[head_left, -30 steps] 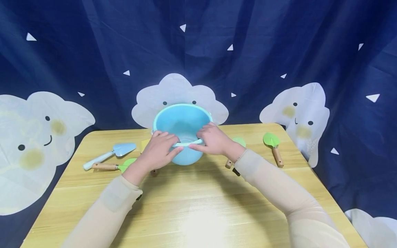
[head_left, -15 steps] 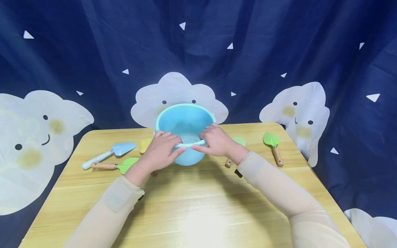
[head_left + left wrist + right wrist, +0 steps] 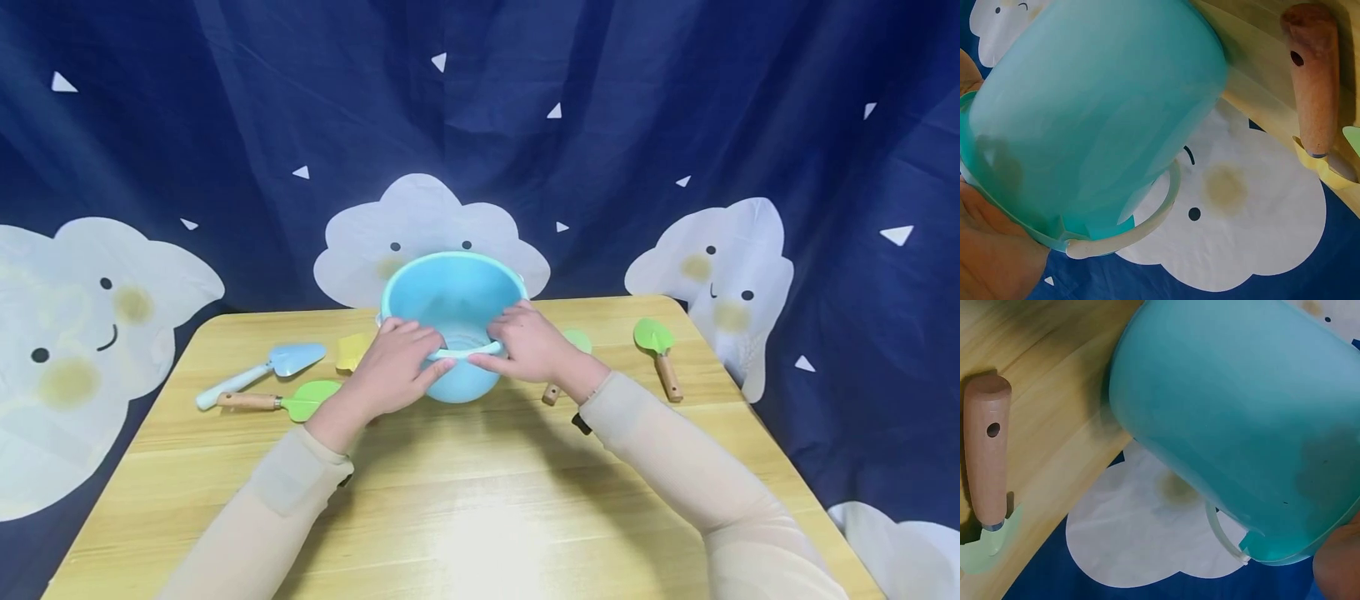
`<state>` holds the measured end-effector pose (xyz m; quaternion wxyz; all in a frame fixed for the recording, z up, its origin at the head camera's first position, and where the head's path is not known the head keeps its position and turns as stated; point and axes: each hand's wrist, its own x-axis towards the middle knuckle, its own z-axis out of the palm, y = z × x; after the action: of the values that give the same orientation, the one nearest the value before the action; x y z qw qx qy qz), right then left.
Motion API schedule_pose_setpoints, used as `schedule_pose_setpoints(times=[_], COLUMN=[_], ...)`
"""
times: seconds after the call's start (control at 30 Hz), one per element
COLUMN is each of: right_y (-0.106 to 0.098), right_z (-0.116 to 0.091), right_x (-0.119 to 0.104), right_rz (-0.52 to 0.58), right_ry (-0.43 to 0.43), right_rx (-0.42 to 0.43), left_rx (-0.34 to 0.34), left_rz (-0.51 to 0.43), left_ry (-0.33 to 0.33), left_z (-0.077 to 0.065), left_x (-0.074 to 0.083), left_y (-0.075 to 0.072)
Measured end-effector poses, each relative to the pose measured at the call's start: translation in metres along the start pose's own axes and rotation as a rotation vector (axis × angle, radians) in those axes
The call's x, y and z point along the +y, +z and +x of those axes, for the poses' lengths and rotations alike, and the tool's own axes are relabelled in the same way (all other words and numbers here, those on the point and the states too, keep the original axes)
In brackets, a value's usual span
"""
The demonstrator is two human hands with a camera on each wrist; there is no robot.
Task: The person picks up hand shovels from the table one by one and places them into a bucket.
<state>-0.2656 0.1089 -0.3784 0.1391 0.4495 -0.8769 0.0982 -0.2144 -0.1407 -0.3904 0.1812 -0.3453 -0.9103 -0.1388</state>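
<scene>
A light blue bucket stands at the back middle of the table, its mouth facing me. My left hand grips the near rim on the left, thumb outside and fingers over the edge. Just right of it, my right hand holds the same rim in a like way. The thumbs point toward each other with a short stretch of rim between them. A pale carrying handle hangs at the bucket's far side in the left wrist view. Fingertips inside the bucket are partly hidden.
Left on the table lie a light blue trowel, a green trowel with wooden handle and a yellow-headed tool. To the right are a pale green tool and a green shovel. A blue curtain hangs behind.
The bucket has shifted slightly to the right with both hands on its rim. More of the yellow tool shows beside the left hand. The other tools lie as before.
</scene>
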Motion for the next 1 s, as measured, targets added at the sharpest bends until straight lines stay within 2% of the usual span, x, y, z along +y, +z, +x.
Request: schedule_pose_setpoints(times=[1.0], right_y=[-0.003], right_z=[-0.017], right_x=[-0.002], right_rz=[0.004], right_ry=[-0.018], right_rx=[0.059], left_rx=[-0.036], left_rz=[-0.001], left_ry=[0.007], left_z=[0.001], left_x=[0.013], left_y=[0.001])
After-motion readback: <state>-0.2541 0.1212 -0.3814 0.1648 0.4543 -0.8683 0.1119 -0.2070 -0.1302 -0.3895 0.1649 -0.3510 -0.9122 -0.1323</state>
